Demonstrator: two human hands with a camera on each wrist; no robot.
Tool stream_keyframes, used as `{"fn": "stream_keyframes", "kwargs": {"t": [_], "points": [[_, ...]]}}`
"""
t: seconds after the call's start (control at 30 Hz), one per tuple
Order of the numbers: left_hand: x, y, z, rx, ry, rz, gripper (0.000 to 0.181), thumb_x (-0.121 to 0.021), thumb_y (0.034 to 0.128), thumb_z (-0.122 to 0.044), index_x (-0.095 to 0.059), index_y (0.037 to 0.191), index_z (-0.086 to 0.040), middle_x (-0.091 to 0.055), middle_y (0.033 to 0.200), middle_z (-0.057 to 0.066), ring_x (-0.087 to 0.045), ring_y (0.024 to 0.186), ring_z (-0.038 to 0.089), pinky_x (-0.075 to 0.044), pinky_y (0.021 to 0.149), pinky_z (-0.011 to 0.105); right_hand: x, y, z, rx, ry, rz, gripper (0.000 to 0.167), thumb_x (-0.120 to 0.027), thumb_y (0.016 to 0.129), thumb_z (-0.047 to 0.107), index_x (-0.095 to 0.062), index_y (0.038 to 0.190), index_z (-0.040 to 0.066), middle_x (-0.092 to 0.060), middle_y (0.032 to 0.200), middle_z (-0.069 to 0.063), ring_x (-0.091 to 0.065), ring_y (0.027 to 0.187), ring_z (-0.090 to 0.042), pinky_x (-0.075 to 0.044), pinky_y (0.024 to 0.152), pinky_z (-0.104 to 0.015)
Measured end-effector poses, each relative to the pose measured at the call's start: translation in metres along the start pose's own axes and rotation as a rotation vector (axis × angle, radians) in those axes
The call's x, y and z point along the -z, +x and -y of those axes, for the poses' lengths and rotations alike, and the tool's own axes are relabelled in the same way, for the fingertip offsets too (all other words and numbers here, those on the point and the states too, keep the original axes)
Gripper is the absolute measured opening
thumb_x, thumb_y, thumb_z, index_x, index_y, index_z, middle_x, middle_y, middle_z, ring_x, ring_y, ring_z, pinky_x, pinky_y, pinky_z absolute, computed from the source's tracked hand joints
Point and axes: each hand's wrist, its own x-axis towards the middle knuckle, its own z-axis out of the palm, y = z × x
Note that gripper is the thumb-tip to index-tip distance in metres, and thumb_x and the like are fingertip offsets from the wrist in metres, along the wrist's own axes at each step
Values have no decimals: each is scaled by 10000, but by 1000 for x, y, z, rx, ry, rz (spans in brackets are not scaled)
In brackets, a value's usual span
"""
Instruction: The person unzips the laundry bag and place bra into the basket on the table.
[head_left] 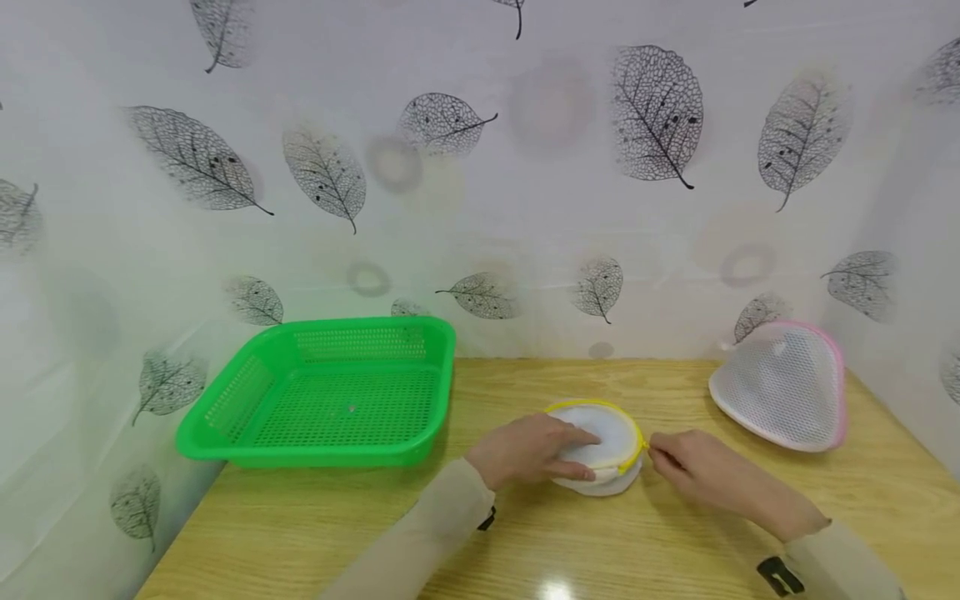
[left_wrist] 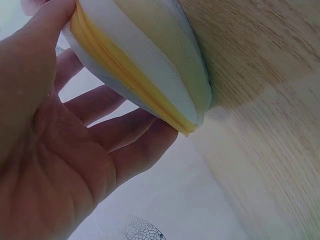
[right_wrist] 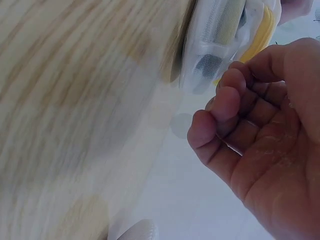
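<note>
Pale sleeves [head_left: 420, 542] reach in from the near edge over a wood-grain table [head_left: 255, 542], the right one with a black strap [head_left: 780, 577] at its cuff. Between the two hands lies a round mesh pouch [head_left: 615, 429], flat on the table, right of the green basket [head_left: 322, 458] and left of a pink-edged mesh bag [head_left: 780, 387]. The left hand [head_left: 525, 454] holds the pouch from its left side, thumb along the near rim, index finger straight across the top, other fingers against the edge. The right hand [head_left: 705, 471] has its fingers curled in and seems to pinch the end of the yellow zip [head_left: 637, 458] at the right; the exact contact is hidden.

The pouch looks light and soft, with padded fabric walls that would likely give under pressure and slide across smooth wood unless steadied. Nothing about it seems fragile, though thin mesh might snag or stretch if pulled hard. The zipped rim looks like the firmest part, so the best hold is probably there, with fingers spread to keep the round shape from folding.
</note>
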Motion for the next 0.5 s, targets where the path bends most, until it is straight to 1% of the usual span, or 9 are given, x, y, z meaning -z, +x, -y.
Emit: {"fn": "stream_keyframes", "kwargs": {"t": [0.13,0.33,0.5], "points": [[-1,0,0,-6,7,-5,554,-590,982,-541,-581,1459,-259,-636,1429,-85,-606,1303,77,-428,1131,210,0,-1,0,19,0,-3,323,-586,990,27,-493,751,224,-340,628,207,-295,543,104,-328,469,-151],[0,0,-2,4,11,3,543,-578,993,-536,-573,1465,-267,-637,1429,-80,-610,1298,81,-433,1127,211,-1,-4,1,66,21,-11,332,-599,976,6,-496,750,227,-348,636,218,-286,552,118,-323,463,-142],[0,1,-3,10,22,3,541,-596,986,-530,-582,1459,-267,-644,1420,-75,-617,1285,74,-440,1116,204,-3,-7,2,71,38,-7,335,-593,983,6,-496,749,225,-343,639,219,-275,550,120,-316,460,-139]]}}
